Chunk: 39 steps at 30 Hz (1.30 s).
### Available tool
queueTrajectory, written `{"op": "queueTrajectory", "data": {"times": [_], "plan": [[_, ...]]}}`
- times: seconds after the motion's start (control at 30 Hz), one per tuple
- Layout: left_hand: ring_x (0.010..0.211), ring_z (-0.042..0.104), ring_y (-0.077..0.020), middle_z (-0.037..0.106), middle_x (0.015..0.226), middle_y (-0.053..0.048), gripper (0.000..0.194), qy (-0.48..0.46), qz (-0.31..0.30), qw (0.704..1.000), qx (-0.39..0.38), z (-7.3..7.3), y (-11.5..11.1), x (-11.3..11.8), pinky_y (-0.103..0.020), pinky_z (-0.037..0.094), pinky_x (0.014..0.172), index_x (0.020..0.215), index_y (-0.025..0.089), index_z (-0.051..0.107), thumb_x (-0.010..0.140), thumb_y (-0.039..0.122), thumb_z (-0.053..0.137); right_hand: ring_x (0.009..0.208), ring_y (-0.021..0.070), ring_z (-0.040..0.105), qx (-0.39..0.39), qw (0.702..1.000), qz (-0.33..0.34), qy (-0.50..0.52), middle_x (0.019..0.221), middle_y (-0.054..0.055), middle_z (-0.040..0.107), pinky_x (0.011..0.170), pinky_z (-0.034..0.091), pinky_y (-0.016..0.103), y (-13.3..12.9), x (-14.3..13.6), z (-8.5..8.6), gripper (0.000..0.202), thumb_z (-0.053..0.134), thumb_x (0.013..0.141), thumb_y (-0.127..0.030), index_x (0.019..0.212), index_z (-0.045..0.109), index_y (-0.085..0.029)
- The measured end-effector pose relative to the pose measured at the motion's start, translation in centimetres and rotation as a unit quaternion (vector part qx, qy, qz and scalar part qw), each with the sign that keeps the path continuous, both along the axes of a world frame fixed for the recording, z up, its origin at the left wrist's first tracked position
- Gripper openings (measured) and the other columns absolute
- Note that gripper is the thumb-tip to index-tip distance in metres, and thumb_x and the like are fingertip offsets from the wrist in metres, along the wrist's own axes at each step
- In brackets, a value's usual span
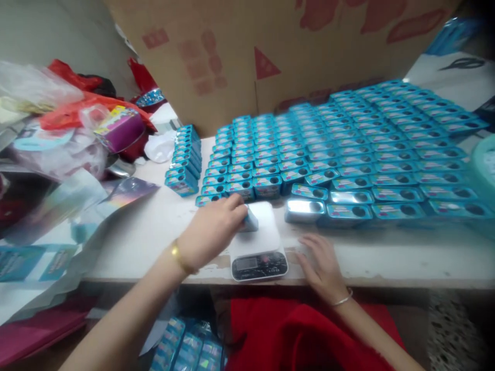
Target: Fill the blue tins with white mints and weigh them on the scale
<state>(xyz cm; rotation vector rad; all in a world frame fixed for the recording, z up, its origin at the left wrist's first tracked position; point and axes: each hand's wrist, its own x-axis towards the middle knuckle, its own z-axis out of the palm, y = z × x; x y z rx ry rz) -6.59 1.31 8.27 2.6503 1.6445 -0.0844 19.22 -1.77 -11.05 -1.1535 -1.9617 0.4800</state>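
Closed around a small blue tin box [252, 220], my left hand [216, 221] is at the left part of the white digital scale [266, 234]. Whether the box rests on the scale's plate or just above it, I cannot tell. My right hand [319, 265] lies on the table to the right of the scale, fingers apart and holding nothing. Rows of blue tin boxes [266, 184] stand close behind the scale. A tin with a shiny bare top [305, 207] is at the front of the rows, beyond my right hand.
A large cardboard box [232, 56] stands behind the rows. A separate column of tins [181, 180] is at left, near plastic bags [50, 139] and printed sheets [88, 206]. A pale green tub [483, 175] sits at right. Packed blue boxes [189, 345] are below the table edge.
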Motion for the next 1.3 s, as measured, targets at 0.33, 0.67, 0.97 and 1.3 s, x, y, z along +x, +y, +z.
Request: {"op": "queueTrajectory", "data": {"times": [0.33,0.67,0.97,1.3], "plan": [[0.087,0.058,-0.0209,0.058,0.103,-0.008,0.018,-0.037,-0.02,0.999,0.015,-1.5,0.9,1.7,-0.032,0.047,0.075,0.093,0.018,0.058,0.087,0.034,0.054,0.114,0.0269,0.049,0.0,1.0,-0.001,0.016,0.117,0.012,0.055,0.099,0.04,0.049,0.1,0.1,0.3,0.031,0.056,0.087,-0.026,0.117,0.054,-0.02],[0.08,0.062,-0.0149,0.065,0.087,-0.002,0.014,-0.225,0.205,0.928,0.214,-2.2,-4.6,-4.8,-0.029,0.049,0.079,0.093,0.019,0.06,0.084,0.03,0.061,0.111,0.0265,0.05,0.019,1.0,-0.002,0.011,0.114,0.012,0.057,0.099,0.041,0.048,0.1,0.2,0.2,0.03,0.06,0.085,-0.026,0.113,0.055,-0.018],[0.077,0.06,-0.0129,0.063,0.086,-0.002,0.021,-0.261,0.212,0.916,0.222,-5.4,-6.5,-5.1,-0.027,0.049,0.077,0.104,0.017,0.059,0.083,0.021,0.062,0.11,0.027,0.051,0.016,1.0,0.004,-0.003,0.112,0.013,0.058,0.098,0.041,0.049,0.0,0.1,0.4,0.028,0.059,0.086,-0.025,0.112,0.056,-0.016],[0.103,0.056,-0.023,0.061,0.109,-0.011,0.038,-0.251,0.103,0.925,0.268,-6.5,-6.6,-2.8,-0.04,0.047,0.089,0.116,0.019,0.056,0.08,0.015,0.065,0.121,0.0281,0.045,0.095,0.993,0.062,0.027,0.127,0.013,0.054,0.103,0.038,0.05,1.7,-3.1,5.6,0.05,0.056,0.086,-0.022,0.134,0.044,-0.018]]}}
